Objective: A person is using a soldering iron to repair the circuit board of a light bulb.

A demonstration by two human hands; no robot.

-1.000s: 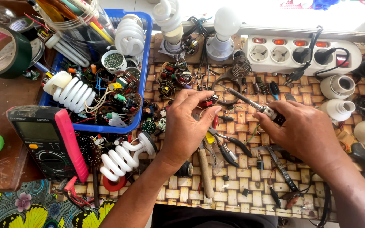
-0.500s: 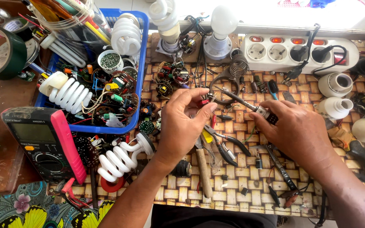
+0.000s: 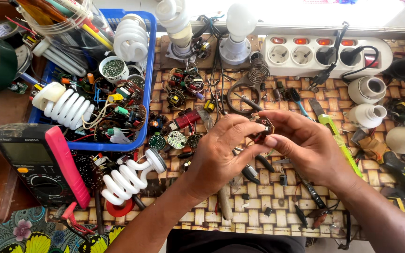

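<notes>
My left hand (image 3: 221,154) and my right hand (image 3: 305,145) meet over the middle of the woven mat. Between their fingertips they pinch a small round brown circuit board (image 3: 264,126) with dark parts on it. Both hands grip its edges, the left from the left side and the right from the right. A green-handled tool (image 3: 338,140) lies on the mat just right of my right hand. Black-handled pliers (image 3: 251,171) lie under my left hand.
A blue basket (image 3: 148,84) of lamp parts and boards stands at the left, with a multimeter (image 3: 38,164) and a white spiral lamp (image 3: 127,180) in front of it. A white power strip (image 3: 324,54) lies at the back, white lamp bases (image 3: 369,89) at the right.
My right hand no longer holds the long thin tool it had a second ago. It has come in to grip the small board together with my left hand. The view has shifted slightly.
</notes>
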